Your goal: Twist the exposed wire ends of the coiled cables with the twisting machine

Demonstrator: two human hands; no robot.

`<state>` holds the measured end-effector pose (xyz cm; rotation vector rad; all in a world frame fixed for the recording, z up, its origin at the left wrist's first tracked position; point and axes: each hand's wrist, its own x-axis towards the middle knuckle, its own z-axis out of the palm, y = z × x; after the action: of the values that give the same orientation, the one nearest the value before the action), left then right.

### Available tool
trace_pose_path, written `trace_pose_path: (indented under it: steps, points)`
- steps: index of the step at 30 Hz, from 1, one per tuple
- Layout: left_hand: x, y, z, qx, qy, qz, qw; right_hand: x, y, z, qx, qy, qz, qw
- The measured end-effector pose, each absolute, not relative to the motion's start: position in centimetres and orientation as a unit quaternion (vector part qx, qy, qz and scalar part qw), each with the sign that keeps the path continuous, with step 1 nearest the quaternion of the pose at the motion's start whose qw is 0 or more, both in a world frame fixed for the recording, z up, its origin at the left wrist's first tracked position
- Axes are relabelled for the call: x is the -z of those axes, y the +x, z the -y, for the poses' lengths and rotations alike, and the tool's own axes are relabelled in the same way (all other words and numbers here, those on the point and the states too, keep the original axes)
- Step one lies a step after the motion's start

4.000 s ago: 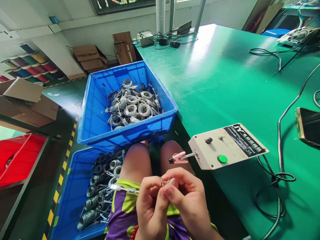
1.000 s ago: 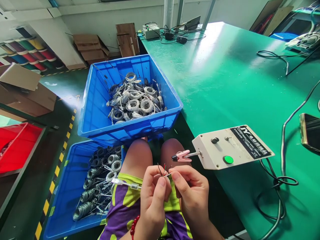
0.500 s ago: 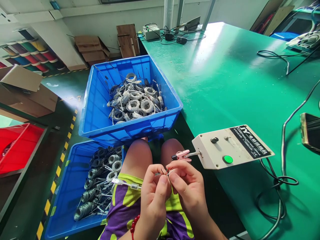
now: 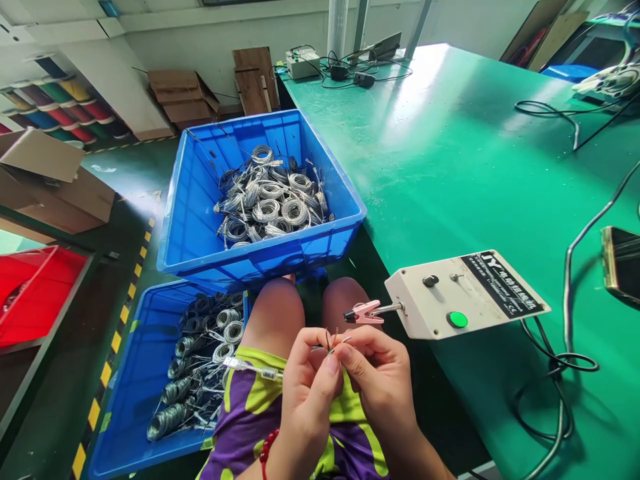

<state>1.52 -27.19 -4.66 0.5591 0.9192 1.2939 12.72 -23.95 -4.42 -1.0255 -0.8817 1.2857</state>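
Above my lap, my left hand pinches the end of a USB cable, whose thin coloured wires fan out between thumb and forefinger. The silver USB plug and a clear cylindrical lump of the cable stick out to the left of that hand. My right hand meets the left one, its thumb and forefinger closed on the wire ends. Just beyond the right hand, a pink clip with a black tip sits on the shaft of a beige machine box.
A blue crate holding coiled cables stands ahead; a lower blue crate with more coils is at left. The green table spans the right, bearing a looped cord and a phone. Cardboard boxes stand at far left.
My right fingers have shifted slightly on the wires, and the wire ends now stand more spread and visible above my fingertips. The crates and machine stay put.
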Motion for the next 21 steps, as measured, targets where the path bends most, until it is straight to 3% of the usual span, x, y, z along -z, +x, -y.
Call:
trace_pose_path:
  steps: [21]
  points:
    - [5.3, 1.5, 26.6, -0.576, 0.218, -0.428, 0.661, 5.5, 12.3, 25.2, -0.606, -0.455, 0.297, 0.581]
